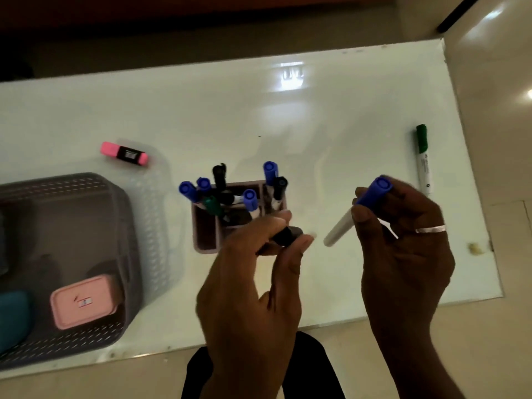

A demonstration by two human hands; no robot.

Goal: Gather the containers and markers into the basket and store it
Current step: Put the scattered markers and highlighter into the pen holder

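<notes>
A grey perforated basket (86,185) stands at the left on the white board (316,116). Inside it lie a pink container (86,302) and a teal one (13,315). A pink divided holder (204,234) in the middle carries several blue, black and green markers (250,198). My left hand (253,286) grips a black marker (283,236) just in front of the holder. My right hand (403,246) holds a blue-capped white marker (371,194), tilted. A pink highlighter (124,153) lies behind the basket. A green-capped marker (423,159) lies at the far right.
The board lies on a pale tiled floor (495,82), its right edge close to the green-capped marker. A small crumpled scrap (475,249) sits near the board's right edge. My dark-clothed knee (305,367) shows below the front edge.
</notes>
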